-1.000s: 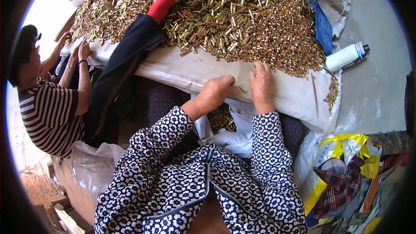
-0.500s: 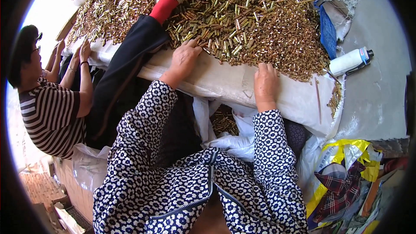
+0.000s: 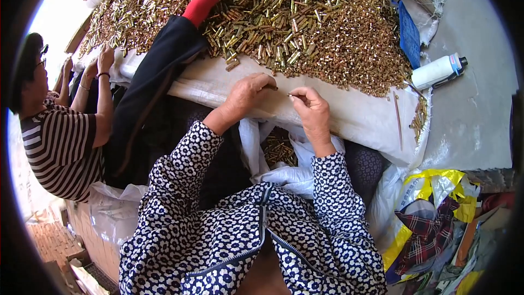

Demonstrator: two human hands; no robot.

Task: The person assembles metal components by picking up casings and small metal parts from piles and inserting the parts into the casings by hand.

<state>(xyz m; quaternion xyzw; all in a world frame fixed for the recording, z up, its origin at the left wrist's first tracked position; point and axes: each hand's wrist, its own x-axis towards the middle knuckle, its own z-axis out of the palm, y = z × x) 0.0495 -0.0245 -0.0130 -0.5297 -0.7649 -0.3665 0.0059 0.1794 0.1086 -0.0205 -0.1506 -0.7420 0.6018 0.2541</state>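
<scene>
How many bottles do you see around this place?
1: a white bottle, at the right, near the heap of small brass-coloured pieces. Others could be hidden from this view.

Pale sheet-covered table [image 3: 360, 120]: brassy metal tubes [image 3: 273, 27] heaped left and middle, small metal bits [image 3: 355, 54] right, thin stick [image 3: 397, 123] near right edge.

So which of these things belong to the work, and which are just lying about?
Seemingly part of the work:
left grip and right grip, above the sheet's near edge
long metal pieces, heaped
small metal pieces, beside those
pale sheet under the heap
white sack holding more pieces

Probably just lying about:
white bottle
yellow-and-white bag
plaid cloth
</scene>
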